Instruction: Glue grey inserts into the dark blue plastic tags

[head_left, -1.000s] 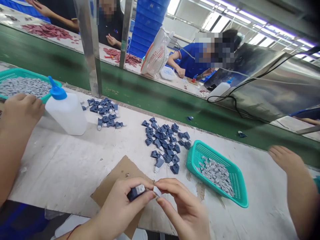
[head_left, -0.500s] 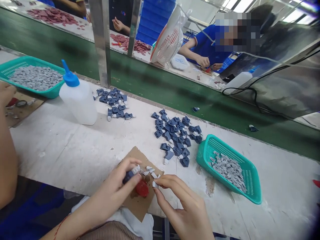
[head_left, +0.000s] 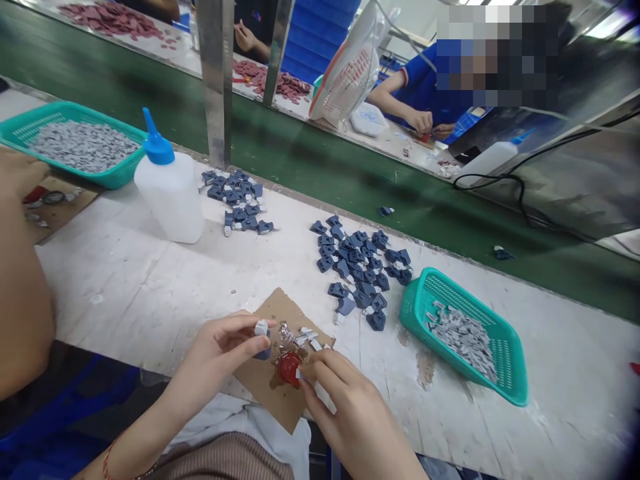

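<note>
My left hand (head_left: 233, 340) pinches a dark blue plastic part (head_left: 263, 347) with a light grey piece on its top, above the left edge of a brown cardboard sheet (head_left: 270, 393). My right hand (head_left: 335, 387) holds a small light grey piece (head_left: 299, 373) between thumb and fingertips, at the right edge of a round red cap (head_left: 287, 367). The cap lies on the cardboard in a wet, shiny patch. Behind it are several loose grey pieces (head_left: 307, 337), close to my right fingers. Whether the held piece touches the cap, I cannot tell.
Dark blue parts (head_left: 360, 260) lie heaped on the white table (head_left: 240, 280). A green basket (head_left: 415, 303) of grey pieces stands right, another basket (head_left: 125, 175) far left. A white bottle (head_left: 173, 200) stands left. One person's arm (head_left: 23, 300) is at left; another person works across the green belt (head_left: 300, 167).
My right hand has moved left with its grey piece, to the red cap. My left hand has drawn back left with the blue part, uncovering more of the cap and cardboard.
</note>
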The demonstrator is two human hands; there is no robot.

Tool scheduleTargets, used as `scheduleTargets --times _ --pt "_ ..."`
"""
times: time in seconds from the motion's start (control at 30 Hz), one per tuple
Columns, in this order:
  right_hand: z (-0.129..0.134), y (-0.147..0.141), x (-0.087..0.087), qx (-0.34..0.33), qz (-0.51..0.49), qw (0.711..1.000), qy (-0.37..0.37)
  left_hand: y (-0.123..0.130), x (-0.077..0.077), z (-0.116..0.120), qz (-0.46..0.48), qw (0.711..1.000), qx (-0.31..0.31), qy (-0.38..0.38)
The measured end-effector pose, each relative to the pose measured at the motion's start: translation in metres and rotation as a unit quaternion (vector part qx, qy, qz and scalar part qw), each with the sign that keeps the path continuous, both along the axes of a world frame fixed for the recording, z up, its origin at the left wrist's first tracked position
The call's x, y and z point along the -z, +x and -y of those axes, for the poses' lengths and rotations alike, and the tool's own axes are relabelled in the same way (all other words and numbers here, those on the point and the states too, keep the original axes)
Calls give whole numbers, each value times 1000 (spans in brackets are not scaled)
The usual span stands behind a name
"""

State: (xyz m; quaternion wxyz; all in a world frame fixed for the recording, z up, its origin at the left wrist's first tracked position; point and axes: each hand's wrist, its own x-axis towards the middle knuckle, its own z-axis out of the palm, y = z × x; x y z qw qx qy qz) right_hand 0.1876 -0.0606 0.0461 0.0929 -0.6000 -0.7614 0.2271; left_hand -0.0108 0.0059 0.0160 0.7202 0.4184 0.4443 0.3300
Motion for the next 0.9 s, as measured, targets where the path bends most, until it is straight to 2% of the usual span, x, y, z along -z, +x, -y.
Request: scheduleTargets --times 0.1,0.23,0.5,0.7,0.8,0.9 --pt "-2 -1 -3 -2 8 1000 -5 1 1 1 28 998 -13 -50" --pt "-4 -2 -5 4 6 1000 -4 2 1 2 74 993 0 -89" --pt "-7 -4 -6 4 3 1000 3 4 -4 -1 91 990 19 -102" --pt "-7 -5 -4 18 2 1000 8 6 -3 -3 109 981 49 -154" --pt "-6 -4 -4 33 -24 999 -8 7 -6 -4 113 980 47 -159" --pt "-8 0 -8 81 -119 989 -34 8 -9 -3 148 970 9 -192"
